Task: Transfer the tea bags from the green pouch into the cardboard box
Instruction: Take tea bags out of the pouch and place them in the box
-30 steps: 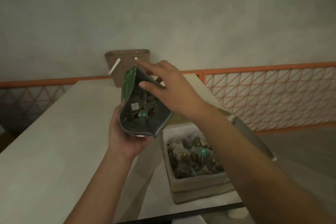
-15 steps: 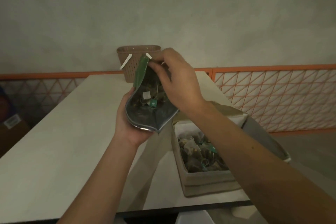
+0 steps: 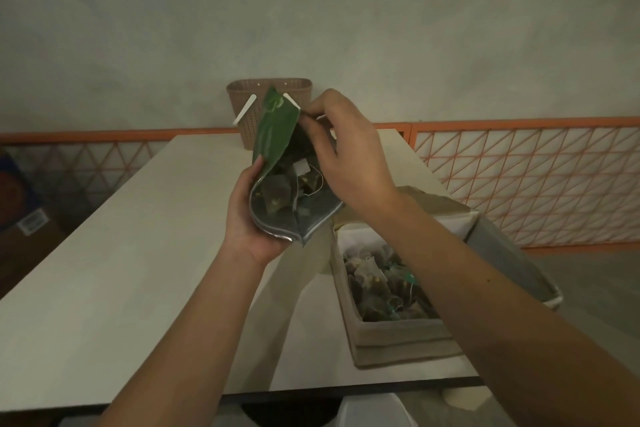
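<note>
My left hand (image 3: 250, 218) cradles the green pouch (image 3: 273, 135) from below, holding it above the table with its opened mouth facing me. Several tea bags (image 3: 291, 184) with strings and tags lie inside its silvery lining. My right hand (image 3: 349, 156) pinches the pouch's far upper edge, its fingers curled over the rim. The cardboard box (image 3: 391, 333) stands open on the table, below and to the right of the pouch, and holds a heap of tea bags (image 3: 377, 284).
A brown perforated basket (image 3: 242, 107) with white handles stands at the table's far end. The white table (image 3: 104, 270) stretches left. An orange lattice railing (image 3: 519, 177) runs behind and to the right. A box (image 3: 24, 229) sits on the floor at the left.
My right hand rose from the pouch's mouth and closed on its upper edge. The pouch has tipped more upright, and its bottom corner has lifted.
</note>
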Tool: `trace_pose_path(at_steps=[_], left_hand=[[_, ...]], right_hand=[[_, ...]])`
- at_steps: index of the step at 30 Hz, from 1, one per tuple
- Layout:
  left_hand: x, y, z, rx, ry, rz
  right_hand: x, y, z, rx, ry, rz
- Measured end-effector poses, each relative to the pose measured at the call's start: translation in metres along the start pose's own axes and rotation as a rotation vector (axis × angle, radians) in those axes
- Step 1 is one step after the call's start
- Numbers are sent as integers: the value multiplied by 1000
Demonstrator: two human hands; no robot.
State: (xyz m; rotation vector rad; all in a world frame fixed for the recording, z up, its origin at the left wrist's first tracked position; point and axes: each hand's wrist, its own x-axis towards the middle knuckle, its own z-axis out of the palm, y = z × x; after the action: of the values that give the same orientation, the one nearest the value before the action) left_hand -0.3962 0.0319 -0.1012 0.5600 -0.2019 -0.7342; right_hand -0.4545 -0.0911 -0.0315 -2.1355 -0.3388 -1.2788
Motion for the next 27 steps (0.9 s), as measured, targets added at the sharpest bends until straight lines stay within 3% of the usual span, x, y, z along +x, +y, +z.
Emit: trace_pose_path(at_steps=[3, 8, 14, 19, 27], left_hand=[[2, 3, 1, 25, -35, 48], [3, -3, -7, 19, -6, 9], [2, -9, -10, -9, 30, 0], [-2, -8, -2, 16, -12, 29], [-5, -21, -6, 9, 52, -22]], right_hand=[[-1, -7, -4, 46, 65, -90], [-8, 6, 3, 4, -33, 67], [-10, 7, 1, 2, -54, 77], [-18, -3, -10, 7, 48, -17], [-24, 4, -12, 83, -26, 153]])
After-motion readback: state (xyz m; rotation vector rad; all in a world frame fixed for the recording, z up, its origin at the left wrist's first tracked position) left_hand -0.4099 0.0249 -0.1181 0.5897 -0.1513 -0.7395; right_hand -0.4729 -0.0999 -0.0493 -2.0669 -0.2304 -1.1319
